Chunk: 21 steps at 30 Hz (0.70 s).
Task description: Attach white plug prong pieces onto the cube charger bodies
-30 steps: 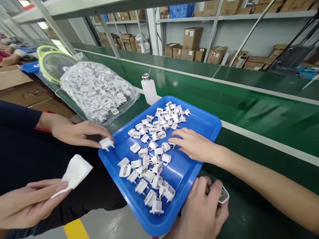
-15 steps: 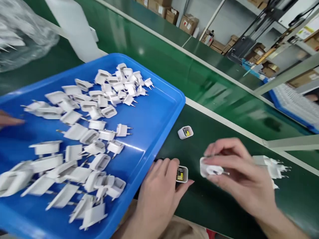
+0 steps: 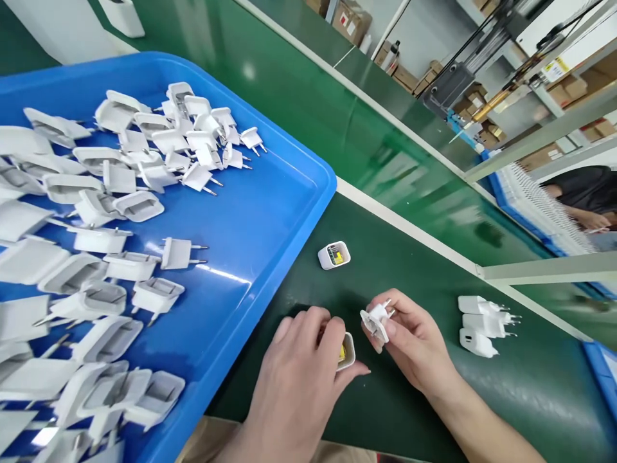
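My left hand (image 3: 303, 373) is closed around a white charger housing (image 3: 350, 352), whose open end faces right and shows a yellow part inside. Between the fingers and thumb of my right hand (image 3: 409, 334) is a white two-pin plug cover (image 3: 377, 319), its pins pointing up and to the right. The two hands are a short gap apart over the green bench. Beyond my left hand stands another white charger housing (image 3: 333, 255) with yellow and dark parts in its open end; neither hand touches it.
On the left a blue tray (image 3: 270, 251) holds many loose white plug covers (image 3: 177, 253). Several closed white chargers (image 3: 484, 323) lie grouped to the right on the green bench (image 3: 414, 418). A metal post (image 3: 549, 273) crosses at right. Another person's hand (image 3: 590, 220) shows far right.
The view has shifted, so the tray sits farther left. My right hand has moved closer to my left and turned the plug cover, whose pins now point up and right. My left hand keeps its hold.
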Each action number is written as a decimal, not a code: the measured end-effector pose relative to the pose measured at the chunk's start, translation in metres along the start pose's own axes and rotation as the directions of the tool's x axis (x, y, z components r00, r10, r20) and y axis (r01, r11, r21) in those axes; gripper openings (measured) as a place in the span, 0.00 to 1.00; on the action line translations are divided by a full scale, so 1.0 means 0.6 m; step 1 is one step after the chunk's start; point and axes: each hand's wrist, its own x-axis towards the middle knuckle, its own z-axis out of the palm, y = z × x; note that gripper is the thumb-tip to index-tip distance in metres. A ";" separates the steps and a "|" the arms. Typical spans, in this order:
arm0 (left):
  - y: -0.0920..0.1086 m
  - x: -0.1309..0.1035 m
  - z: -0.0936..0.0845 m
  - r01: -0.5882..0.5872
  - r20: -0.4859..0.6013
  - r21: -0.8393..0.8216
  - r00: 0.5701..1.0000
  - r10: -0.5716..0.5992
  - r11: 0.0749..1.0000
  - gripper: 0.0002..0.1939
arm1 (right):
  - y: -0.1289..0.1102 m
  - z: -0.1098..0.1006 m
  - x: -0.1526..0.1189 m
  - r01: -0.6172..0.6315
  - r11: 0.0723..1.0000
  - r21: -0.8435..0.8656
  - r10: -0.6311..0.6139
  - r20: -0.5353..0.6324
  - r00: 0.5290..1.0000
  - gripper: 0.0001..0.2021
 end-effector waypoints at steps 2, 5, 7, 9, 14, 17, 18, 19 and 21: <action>0.003 0.001 0.001 -0.020 -0.028 0.060 0.999 0.022 0.998 0.34 | 0.001 -0.001 -0.002 -0.010 1.000 0.010 0.010 -0.003 1.000 0.10; -0.003 -0.004 -0.004 -0.054 0.007 0.027 0.999 0.054 0.998 0.44 | 0.000 -0.001 -0.006 -0.014 0.999 0.034 0.014 -0.006 1.000 0.09; -0.012 -0.010 -0.010 -0.059 0.071 -0.021 0.996 0.061 0.998 0.36 | -0.001 -0.001 -0.008 0.004 0.999 0.049 -0.003 -0.007 1.000 0.09; -0.021 -0.014 -0.014 -0.059 0.132 -0.052 0.989 0.066 0.997 0.22 | 0.001 -0.002 -0.009 0.026 0.998 0.049 -0.025 -0.024 0.999 0.11; -0.019 -0.009 -0.010 -0.050 0.126 -0.064 0.990 0.058 0.997 0.09 | -0.007 -0.007 -0.015 0.133 0.990 -0.034 -0.133 0.024 0.991 0.11; -0.006 0.002 -0.003 -0.065 0.079 -0.009 0.995 0.066 0.998 0.18 | -0.029 -0.009 -0.022 0.197 0.951 -0.237 -0.171 0.126 0.977 0.18; -0.003 0.006 -0.002 -0.074 0.061 0.003 0.995 0.074 0.997 0.21 | -0.037 -0.009 -0.025 0.241 0.905 -0.351 -0.205 0.139 0.969 0.18; -0.002 0.009 -0.001 -0.083 0.044 0.005 0.996 0.082 0.997 0.22 | -0.044 -0.008 -0.027 0.305 0.831 -0.466 -0.263 0.154 0.952 0.18; -0.002 0.010 -0.001 -0.092 0.035 -0.018 0.995 0.092 0.996 0.23 | -0.054 -0.004 -0.029 0.425 0.629 -0.651 -0.382 0.218 0.898 0.16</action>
